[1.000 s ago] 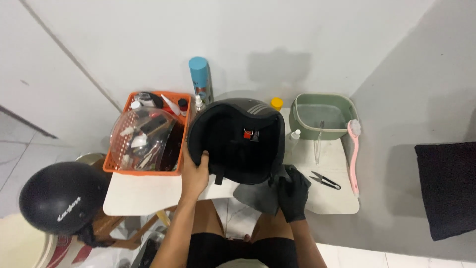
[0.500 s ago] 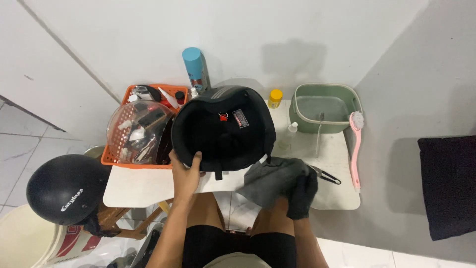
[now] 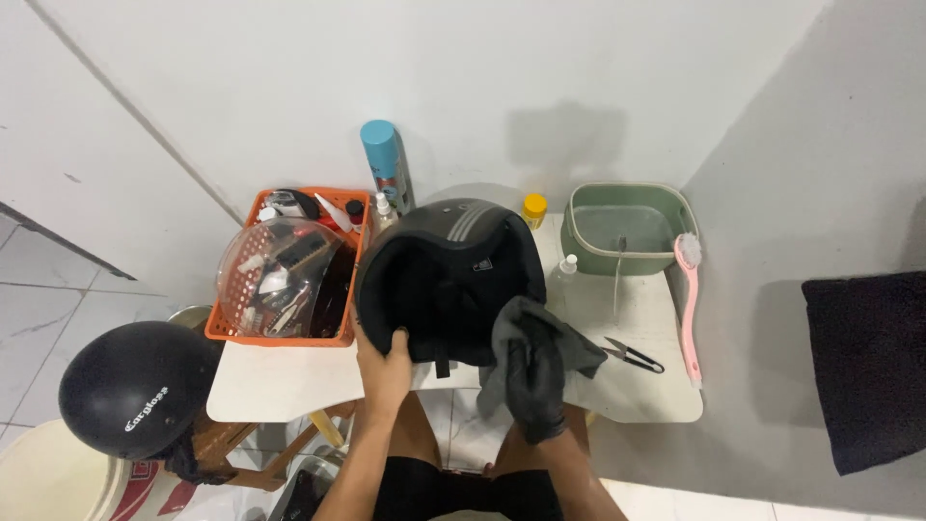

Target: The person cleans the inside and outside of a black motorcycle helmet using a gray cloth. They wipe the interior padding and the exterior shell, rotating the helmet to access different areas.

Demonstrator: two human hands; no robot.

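— How is the black helmet [image 3: 449,280] lying?
— At the table's [image 3: 289,381] near middle, opening toward the person, long axis left-right; it is being gripped by left hand [image 3: 386,371] fingers.
— Changes?
— The grey cloth [image 3: 531,338], clutched in the gloved right hand [image 3: 535,391], is being lifted against its right rim.

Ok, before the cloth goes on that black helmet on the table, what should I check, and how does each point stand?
1. Left hand grips the black helmet at its near rim: ok.
2. Right hand, in a black glove, holds the grey cloth: ok.
3. Cloth touches the helmet's near right side: ok.
4. Helmet fully supported on the white table: cannot tell, its near edge seems to overhang.
5. Snips lie clear of the cloth: not ok, very close to it.
6. Cloth damp or dry: cannot tell.
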